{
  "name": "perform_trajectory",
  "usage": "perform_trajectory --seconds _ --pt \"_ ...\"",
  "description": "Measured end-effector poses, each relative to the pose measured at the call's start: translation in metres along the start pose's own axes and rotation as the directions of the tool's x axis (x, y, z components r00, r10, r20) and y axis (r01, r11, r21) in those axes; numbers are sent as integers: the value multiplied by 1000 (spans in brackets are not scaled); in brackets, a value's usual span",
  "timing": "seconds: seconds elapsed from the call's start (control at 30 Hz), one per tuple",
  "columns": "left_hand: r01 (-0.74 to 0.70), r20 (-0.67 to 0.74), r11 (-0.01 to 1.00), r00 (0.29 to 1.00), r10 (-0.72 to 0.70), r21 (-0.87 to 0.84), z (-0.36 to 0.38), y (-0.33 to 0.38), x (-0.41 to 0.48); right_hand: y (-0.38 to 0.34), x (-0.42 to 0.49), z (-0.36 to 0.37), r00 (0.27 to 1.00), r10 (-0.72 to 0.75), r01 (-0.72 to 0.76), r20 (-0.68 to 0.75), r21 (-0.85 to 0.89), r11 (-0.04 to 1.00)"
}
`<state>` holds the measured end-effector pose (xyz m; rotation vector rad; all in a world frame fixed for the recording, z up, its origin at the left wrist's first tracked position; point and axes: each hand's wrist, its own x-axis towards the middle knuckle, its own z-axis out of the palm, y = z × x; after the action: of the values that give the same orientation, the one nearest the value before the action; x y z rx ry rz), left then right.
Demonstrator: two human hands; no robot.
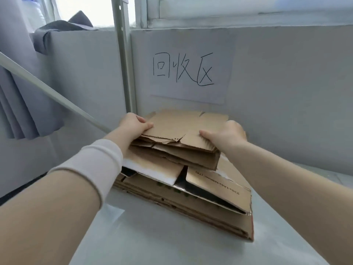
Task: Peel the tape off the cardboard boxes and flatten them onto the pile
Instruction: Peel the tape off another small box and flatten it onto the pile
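Head view gives me both hands on a flattened box point(177, 127) at the top of the pile point(191, 197). My left hand point(133, 124) grips its left edge, thumb on top and fingers curled underneath. My right hand point(226, 133) grips the right edge, thumb laid flat on the upper face, the other fingers hidden behind the cardboard. The box sits level, touching the layers below it. That pile rests on a white table point(152, 236), pushed up near a grey wall. On the wall just behind hangs a paper sign point(191, 73) with handwritten characters. A grey cloth point(57, 31) drapes over the partition at far left.
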<state>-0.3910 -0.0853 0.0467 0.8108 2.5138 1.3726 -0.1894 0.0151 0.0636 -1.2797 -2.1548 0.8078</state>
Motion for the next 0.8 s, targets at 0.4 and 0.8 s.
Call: perform_trajectory --seconds 0.4,0.8 --pt "-33 -23 790 998 59 613 29 -32 2 31 -13 42 995 72 -50 64 -294 954" --pt "-363 154 434 882 446 825 13 74 -88 30 -45 -40 993 -112 121 46 -294 948"
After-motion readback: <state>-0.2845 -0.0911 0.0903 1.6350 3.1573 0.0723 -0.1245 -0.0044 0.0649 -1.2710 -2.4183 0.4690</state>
